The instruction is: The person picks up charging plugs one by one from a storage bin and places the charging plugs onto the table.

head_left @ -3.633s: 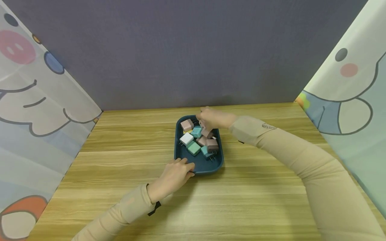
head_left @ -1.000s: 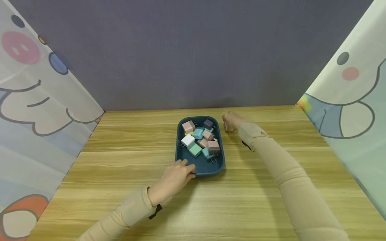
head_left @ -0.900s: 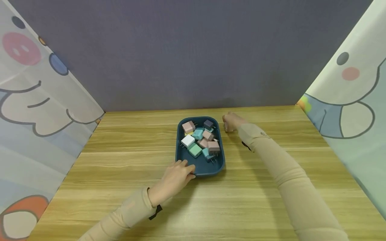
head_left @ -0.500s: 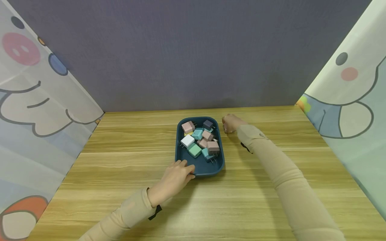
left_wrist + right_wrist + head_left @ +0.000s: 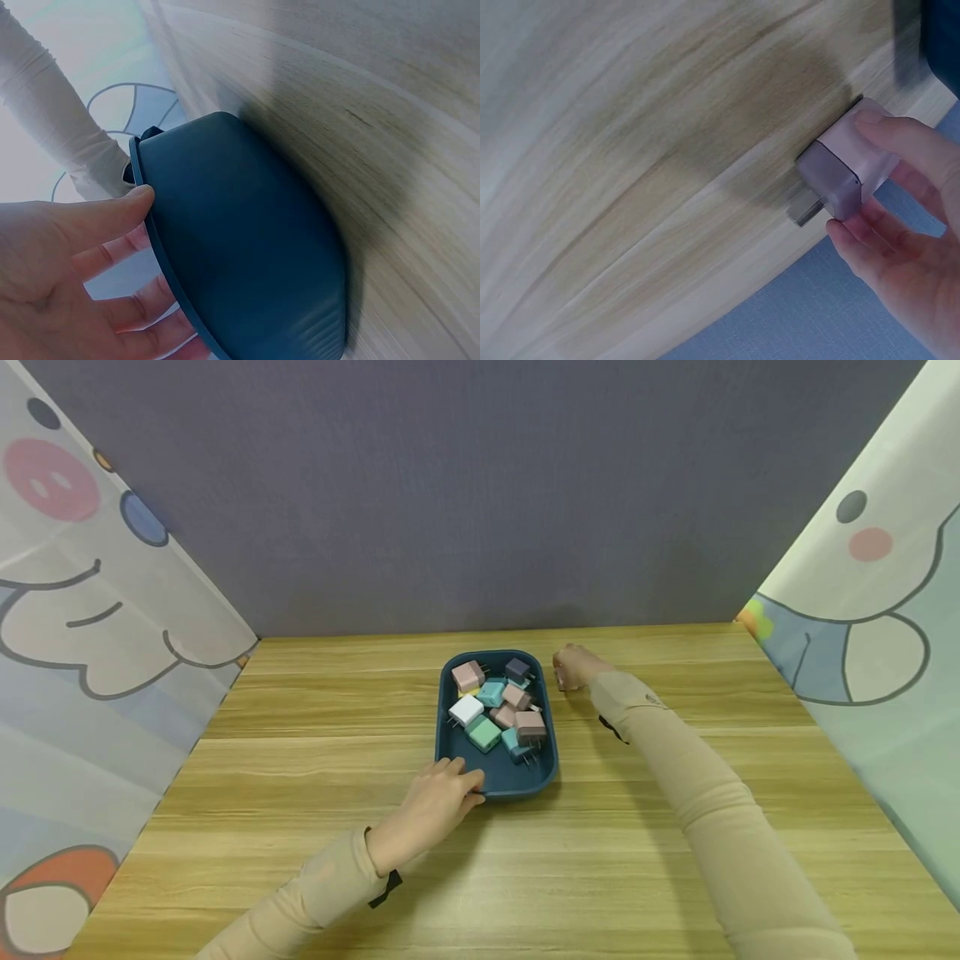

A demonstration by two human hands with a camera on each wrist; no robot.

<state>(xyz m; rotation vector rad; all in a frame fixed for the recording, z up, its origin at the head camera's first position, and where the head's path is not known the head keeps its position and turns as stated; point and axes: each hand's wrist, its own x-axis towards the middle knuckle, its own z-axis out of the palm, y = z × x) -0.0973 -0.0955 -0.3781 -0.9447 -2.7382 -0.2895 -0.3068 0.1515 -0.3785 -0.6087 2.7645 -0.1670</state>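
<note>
My left hand (image 5: 427, 810) holds the near left corner of a dark blue plastic tray (image 5: 504, 777). In the left wrist view its thumb lies on the outer wall (image 5: 240, 232) just below the rim, and the fingers reach over the inside. To the right of the tray's far end is my right hand (image 5: 573, 668), low at the table. It grips a pink charger plug (image 5: 855, 150) between thumb and fingers, metal prongs (image 5: 806, 206) pointing away from the palm. In the head view the hand mostly hides that plug.
Several charger plugs lie heaped in the tray, among them a white one (image 5: 467, 710), a green one (image 5: 483, 735) and a dark navy one (image 5: 517, 671). A grey panel (image 5: 480, 502) stands behind the wooden table (image 5: 322, 718); cartoon-printed sheets (image 5: 892, 610) flank it.
My right hand was over the tray's far right part 3.6 s ago and has moved right, out to the table with the pink charger plug. Over the last second both hands stay almost still.
</note>
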